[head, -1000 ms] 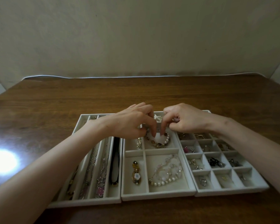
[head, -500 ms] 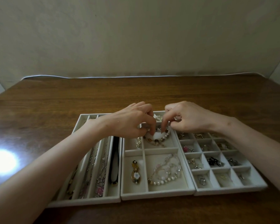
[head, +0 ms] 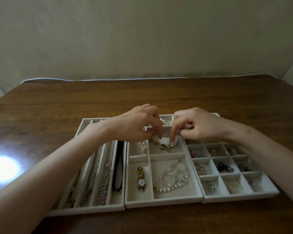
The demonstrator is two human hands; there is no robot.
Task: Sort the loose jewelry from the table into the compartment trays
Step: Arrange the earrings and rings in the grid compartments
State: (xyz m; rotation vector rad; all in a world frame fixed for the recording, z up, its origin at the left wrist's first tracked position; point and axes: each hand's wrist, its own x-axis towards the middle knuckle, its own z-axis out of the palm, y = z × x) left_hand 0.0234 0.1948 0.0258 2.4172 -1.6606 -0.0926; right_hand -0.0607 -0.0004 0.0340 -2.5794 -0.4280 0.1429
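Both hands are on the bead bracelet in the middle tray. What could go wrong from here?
1. The beaded bracelet, held only at the fingertips of the left hand and right hand, may slip and bunch up instead of lying flat in its compartment.
2. The left hand sits right by the chain in the narrow compartment beside it; withdrawing could snag it and drag it over the divider.

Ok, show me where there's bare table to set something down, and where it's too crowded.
Widest bare table lies between the trays' far edges and the wall. More lies left of the left tray, around the glare, and right of the right tray. Crowded: the middle tray, far compartment, where left hand and right hand hold the beaded bracelet.
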